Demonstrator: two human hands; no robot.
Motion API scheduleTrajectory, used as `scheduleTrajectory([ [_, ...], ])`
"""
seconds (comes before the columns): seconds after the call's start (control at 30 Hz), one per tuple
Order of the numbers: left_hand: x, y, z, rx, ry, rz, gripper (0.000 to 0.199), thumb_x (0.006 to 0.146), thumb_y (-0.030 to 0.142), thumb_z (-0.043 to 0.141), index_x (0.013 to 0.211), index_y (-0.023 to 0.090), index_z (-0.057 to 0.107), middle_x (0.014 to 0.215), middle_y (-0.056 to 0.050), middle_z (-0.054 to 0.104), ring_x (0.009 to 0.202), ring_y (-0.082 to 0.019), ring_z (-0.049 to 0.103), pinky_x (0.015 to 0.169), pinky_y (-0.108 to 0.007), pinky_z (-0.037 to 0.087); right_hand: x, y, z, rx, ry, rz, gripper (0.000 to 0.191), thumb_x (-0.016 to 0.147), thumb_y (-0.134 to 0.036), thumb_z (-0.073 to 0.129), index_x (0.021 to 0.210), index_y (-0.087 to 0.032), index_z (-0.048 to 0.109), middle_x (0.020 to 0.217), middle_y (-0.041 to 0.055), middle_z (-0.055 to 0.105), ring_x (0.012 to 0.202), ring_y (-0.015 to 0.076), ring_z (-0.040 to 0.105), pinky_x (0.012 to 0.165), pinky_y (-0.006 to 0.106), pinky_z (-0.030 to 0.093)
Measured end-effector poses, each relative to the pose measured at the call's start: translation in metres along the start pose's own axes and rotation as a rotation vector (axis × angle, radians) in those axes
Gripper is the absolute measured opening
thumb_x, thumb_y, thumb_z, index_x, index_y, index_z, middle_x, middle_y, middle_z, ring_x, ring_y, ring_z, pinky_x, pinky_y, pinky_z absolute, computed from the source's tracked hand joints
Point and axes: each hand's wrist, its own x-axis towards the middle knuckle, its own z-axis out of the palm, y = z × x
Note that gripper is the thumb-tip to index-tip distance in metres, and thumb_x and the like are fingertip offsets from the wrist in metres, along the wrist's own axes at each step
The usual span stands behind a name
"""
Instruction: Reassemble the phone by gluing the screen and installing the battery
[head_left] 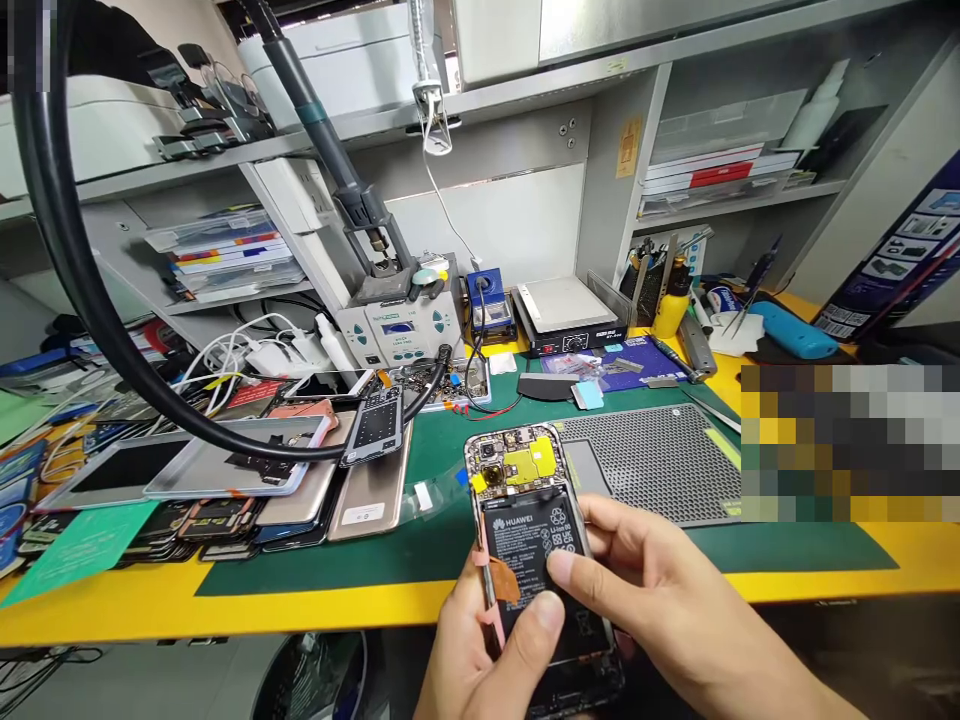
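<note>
Phone point(553, 690): held up in both hands at the worktop's front edge, top end pointing away, its insides exposed
Battery point(517, 540): black, printed HUAWEI, filling much of the phone's body below the circuit board point(517, 487)
Yellow patch point(541, 458): on the circuit board, right of the camera modules point(490, 464)
Orange flap point(505, 580): lying over the battery's left edge, beside a pink strip point(481, 556)
Left hand point(491, 655): its grip closed around the phone's lower left side, thumb pressed on the battery
Right hand point(660, 595): grasping the phone's right side, thumb on the battery; the fingers behind are partly hidden, so their exact hold is hard to judge
Green mat point(300, 575): spread on the yellow worktop point(300, 620)
Perforated mat point(652, 455): grey, on the green mat, beyond the right hand
Left side: a pale gold panel point(371, 495) near piled devices, a black hose point(45, 150) arching over them
Back row: a rework station point(401, 325), then a flat-topped heating plate point(574, 310) and a yellow bottle point(670, 302) further right
</note>
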Motion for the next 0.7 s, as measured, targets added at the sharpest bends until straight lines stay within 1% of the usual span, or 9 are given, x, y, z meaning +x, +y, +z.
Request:
scheduleTrajectory([
  [0.03,0.001,0.000,-0.003,-0.014,-0.052,-0.033,0.067,0.082,0.045,0.082,0.136,0.016,0.057,0.114,-0.016,0.078,0.082,-0.029,0.079,0.078,-0.037,0.065,0.001,0.000,-0.002,-0.015,0.000,0.011,0.018,0.090,-0.031,0.078,0.102,-0.019,0.073,0.085,-0.0006,0.071,0.073,0.0109,0.063,0.063,0.016,0.051],
  [0.1,0.004,0.001,-0.007,-0.084,-0.238,-0.089,0.058,0.090,0.037,0.072,0.140,0.016,0.050,0.106,-0.016,0.079,0.066,-0.026,0.078,0.065,-0.037,0.066,0.002,0.000,-0.006,-0.055,0.004,0.039,0.022,0.090,-0.036,0.077,0.099,-0.017,0.071,0.075,-0.0019,0.066,0.058,0.0079,0.055,0.049,0.014,0.044],
  [0.13,0.006,0.003,-0.008,-0.125,-0.320,-0.076,0.052,0.093,0.032,0.067,0.138,0.015,0.049,0.105,-0.016,0.078,0.073,-0.030,0.079,0.063,-0.038,0.066,0.004,0.000,-0.009,-0.074,0.008,0.049,0.023,0.090,-0.038,0.077,0.097,-0.017,0.069,0.070,-0.0030,0.063,0.053,0.0068,0.050,0.044,0.014,0.041],
  [0.17,0.007,0.006,-0.008,-0.169,-0.365,-0.050,0.046,0.093,0.026,0.063,0.136,0.015,0.049,0.109,-0.016,0.077,0.088,-0.035,0.079,0.063,-0.039,0.067,0.005,0.000,-0.010,-0.087,0.012,0.054,0.024,0.090,-0.039,0.076,0.095,-0.017,0.068,0.067,-0.0039,0.060,0.050,0.0063,0.046,0.041,0.014,0.038],
  [0.23,0.010,0.010,-0.008,-0.212,-0.417,-0.029,0.042,0.093,0.018,0.058,0.134,0.014,0.049,0.113,-0.016,0.075,0.102,-0.038,0.076,0.064,-0.038,0.067,0.008,-0.001,-0.013,-0.096,0.018,0.057,0.024,0.090,-0.039,0.075,0.091,-0.017,0.065,0.065,-0.0048,0.056,0.049,0.0062,0.045,0.041,0.014,0.040],
  [0.37,0.015,0.013,-0.009,-0.246,-0.443,-0.049,0.044,0.093,0.010,0.054,0.136,0.014,0.046,0.118,-0.016,0.071,0.107,-0.037,0.074,0.067,-0.040,0.068,0.010,-0.003,-0.014,-0.080,0.014,0.081,0.024,0.091,-0.038,0.074,0.090,-0.017,0.063,0.067,-0.0035,0.057,0.050,0.0061,0.046,0.040,0.013,0.040],
  [0.5,0.016,0.011,-0.011,-0.261,-0.462,-0.042,0.046,0.092,0.012,0.055,0.136,0.014,0.045,0.118,-0.016,0.071,0.110,-0.039,0.072,0.068,-0.042,0.069,0.012,-0.003,-0.014,-0.079,0.007,0.098,0.023,0.091,-0.038,0.073,0.089,-0.017,0.062,0.066,-0.0032,0.057,0.050,0.0064,0.047,0.040,0.013,0.041],
  [0.57,0.015,0.011,-0.011,-0.218,-0.455,-0.023,0.044,0.093,0.014,0.057,0.135,0.014,0.045,0.116,-0.016,0.072,0.110,-0.038,0.073,0.068,-0.040,0.069,0.013,-0.003,-0.015,-0.084,0.009,0.100,0.023,0.091,-0.037,0.073,0.089,-0.017,0.063,0.067,-0.0032,0.057,0.050,0.0064,0.047,0.040,0.013,0.041],
  [0.7,0.014,0.010,-0.012,-0.070,-0.399,-0.010,0.042,0.098,0.021,0.060,0.136,0.013,0.043,0.109,-0.016,0.076,0.087,-0.030,0.079,0.063,-0.030,0.067,0.013,-0.003,-0.016,-0.087,0.011,0.099,0.023,0.092,-0.037,0.073,0.089,-0.017,0.063,0.068,-0.0025,0.059,0.049,0.0059,0.046,0.041,0.014,0.042],
])
